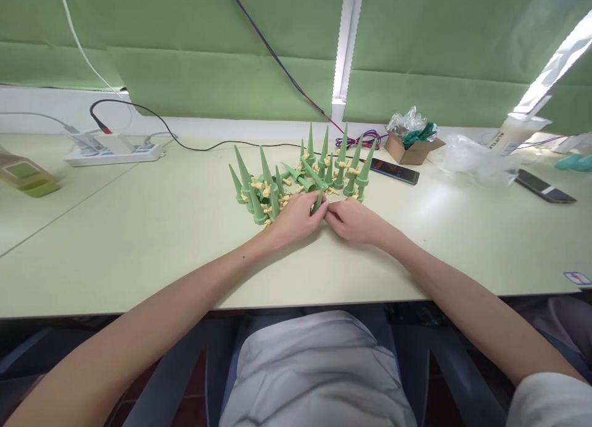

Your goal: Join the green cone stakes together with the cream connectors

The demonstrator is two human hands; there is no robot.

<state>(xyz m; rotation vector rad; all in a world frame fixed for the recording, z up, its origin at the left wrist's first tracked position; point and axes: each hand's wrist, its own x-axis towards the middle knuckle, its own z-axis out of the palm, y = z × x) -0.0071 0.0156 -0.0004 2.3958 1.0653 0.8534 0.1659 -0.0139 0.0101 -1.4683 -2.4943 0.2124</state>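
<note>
My left hand [300, 216] is closed around a green plastic spike [318, 200], which points upward between the fingers. Against it, my right hand [349, 220] is pinched at the base of that spike. Whatever lies between the right fingertips is too small and covered to name. Just beyond both hands stand several green pointed spikes [365, 173] with collars, and a few lie on their sides. Small pale yellow plastic pieces [259, 185] are scattered among them and fixed to some spikes.
A phone [393, 170] lies right of the spikes, near a small cardboard box [413, 148] with plastic and green material. Farther right are clear plastic bags [476, 160], a cup [515, 134] and a dark phone [546, 186]. A power strip [115, 154] with cables sits back left.
</note>
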